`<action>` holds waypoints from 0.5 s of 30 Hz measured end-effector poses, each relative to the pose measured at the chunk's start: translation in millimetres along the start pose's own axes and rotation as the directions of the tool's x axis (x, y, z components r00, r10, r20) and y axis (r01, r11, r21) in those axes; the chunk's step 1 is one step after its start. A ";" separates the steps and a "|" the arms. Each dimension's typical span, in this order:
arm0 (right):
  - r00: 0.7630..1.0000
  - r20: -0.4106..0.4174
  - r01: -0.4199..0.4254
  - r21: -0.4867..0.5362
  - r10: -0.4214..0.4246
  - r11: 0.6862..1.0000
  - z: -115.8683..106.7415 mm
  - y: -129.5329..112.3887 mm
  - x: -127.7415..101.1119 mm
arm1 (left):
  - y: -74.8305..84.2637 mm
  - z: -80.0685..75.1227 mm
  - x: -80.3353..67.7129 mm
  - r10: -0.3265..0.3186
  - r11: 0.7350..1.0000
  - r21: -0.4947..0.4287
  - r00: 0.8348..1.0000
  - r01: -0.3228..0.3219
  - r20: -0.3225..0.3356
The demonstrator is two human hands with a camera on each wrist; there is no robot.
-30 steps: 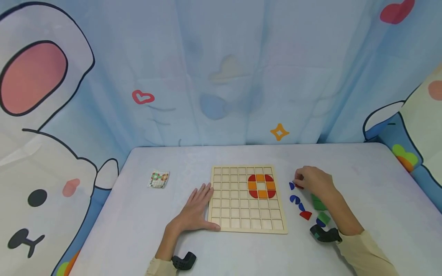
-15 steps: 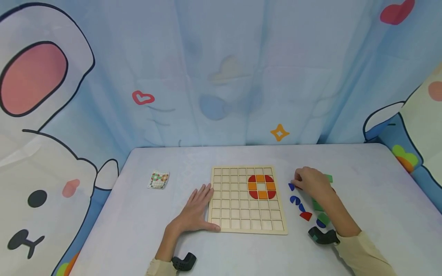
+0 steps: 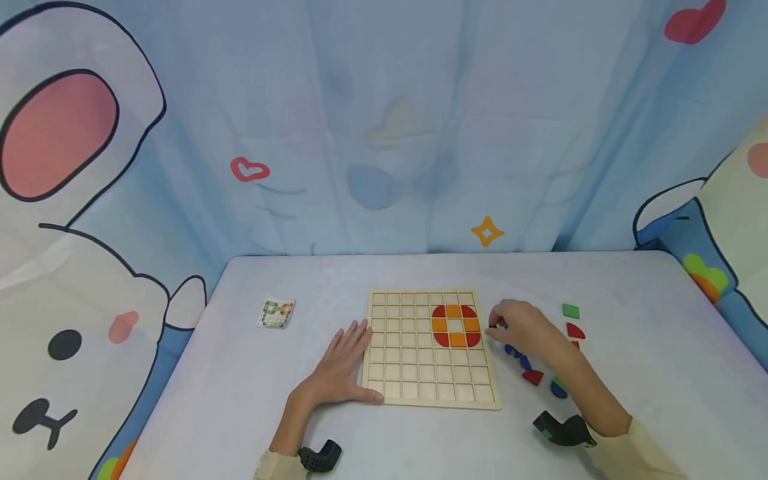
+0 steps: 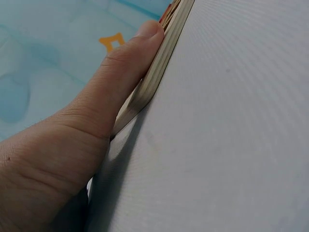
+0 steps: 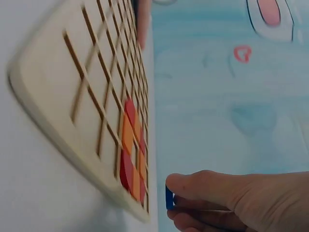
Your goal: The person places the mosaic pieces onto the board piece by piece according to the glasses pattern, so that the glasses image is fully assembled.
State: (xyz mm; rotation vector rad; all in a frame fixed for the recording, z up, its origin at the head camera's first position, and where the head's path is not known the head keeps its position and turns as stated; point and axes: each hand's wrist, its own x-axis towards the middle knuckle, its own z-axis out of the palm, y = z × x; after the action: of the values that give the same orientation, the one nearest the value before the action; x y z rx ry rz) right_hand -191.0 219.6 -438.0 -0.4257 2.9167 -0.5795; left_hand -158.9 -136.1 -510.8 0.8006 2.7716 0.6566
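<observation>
A wooden grid board [image 3: 402,370] lies flat on the table. In its upper right cells, red quarter-round pieces [image 3: 440,340] and orange squares [image 3: 458,339] form a ring around one bare cell. My left hand [image 3: 339,370] rests at the board's left side, fingers spread along the edge and thumb at the near left corner. Just off the board's right edge, my right hand [image 3: 525,330] pinches a small blue piece [image 5: 169,197] between thumb and fingertips. The right wrist view shows this piece edge-on, so its outline is hidden.
Right of the board lie blue pieces [image 3: 525,362], a red piece [image 3: 533,377] and a blue piece overlapping a green one [image 3: 559,383]. Farther right are a green square [image 3: 571,311] and a red quarter-round [image 3: 575,331]. A patterned card [image 3: 277,313] lies at the back left.
My right hand has picked up the blue piece from the table and moved left with it toward the board, uncovering green and red pieces behind. The left hand stays put.
</observation>
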 end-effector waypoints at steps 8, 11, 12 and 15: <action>0.990 0.139 0.015 0.013 -0.017 1.000 20.8 -28.6 -9.5 | 1.2 -1.5 0.2 -0.005 1.000 0.004 1.000 0.004 0.003; 0.988 0.150 0.048 -0.019 -0.045 0.999 26.2 -30.4 -10.3 | 0.9 -0.8 0.1 -0.007 1.000 0.007 1.000 0.007 0.005; 0.987 0.151 0.055 -0.030 -0.050 0.998 27.5 -30.9 -10.7 | 0.8 -0.5 0.3 -0.006 1.000 0.006 1.000 0.006 0.005; 0.987 0.153 0.066 -0.060 -0.057 0.996 30.4 -33.2 -11.8 | 0.4 0.4 -0.3 -0.009 1.000 0.007 1.000 0.009 0.004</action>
State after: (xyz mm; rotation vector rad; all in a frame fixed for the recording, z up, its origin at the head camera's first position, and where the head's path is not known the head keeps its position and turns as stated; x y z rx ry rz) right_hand -165.9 183.0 -451.9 -0.5446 2.7915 -0.4397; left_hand -158.3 -135.8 -511.0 0.7902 2.7737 0.6429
